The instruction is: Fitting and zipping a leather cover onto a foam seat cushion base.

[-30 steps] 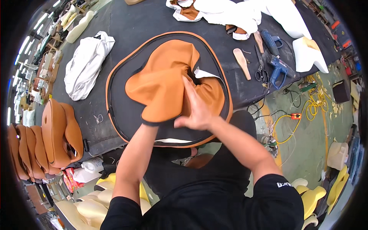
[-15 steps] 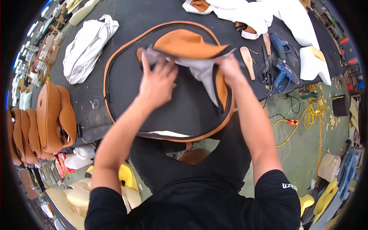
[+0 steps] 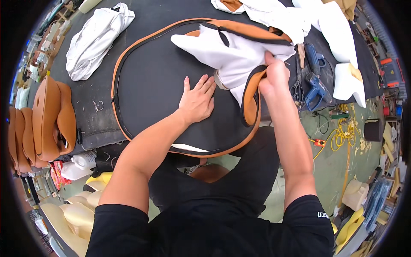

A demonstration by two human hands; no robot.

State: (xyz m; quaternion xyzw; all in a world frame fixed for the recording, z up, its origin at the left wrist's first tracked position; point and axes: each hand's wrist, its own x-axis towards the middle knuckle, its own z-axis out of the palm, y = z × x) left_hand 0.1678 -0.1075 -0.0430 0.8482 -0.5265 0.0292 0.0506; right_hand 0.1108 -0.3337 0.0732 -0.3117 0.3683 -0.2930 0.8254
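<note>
Before me lies a large oval upholstered piece (image 3: 150,81) with a black face and a tan edge. Palm down, my left hand (image 3: 198,103) rests flat on the black face, fingers stretched out. My right hand (image 3: 275,77) grips the edge of a folded upholstery cover (image 3: 239,53) at the right of the oval. The cover's white lining faces up, and its tan outer side with black trim shows along the folds. My right fingertips are partly hidden in the cloth. A strip of white (image 3: 190,148) shows along the oval's near edge.
Blue heat guns (image 3: 317,88) and black-handled scissors (image 3: 296,92) lie to the right. Bundled white covers sit at the far left (image 3: 99,40) and far right (image 3: 274,17). Tan upholstered pieces (image 3: 46,118) stand at left. A yellow cord (image 3: 342,132) coils on the floor.
The cover's white lining has turned upward and spread to the right. My left hand has let go of the cover and come down flat on the black face; my right hand has moved slightly right.
</note>
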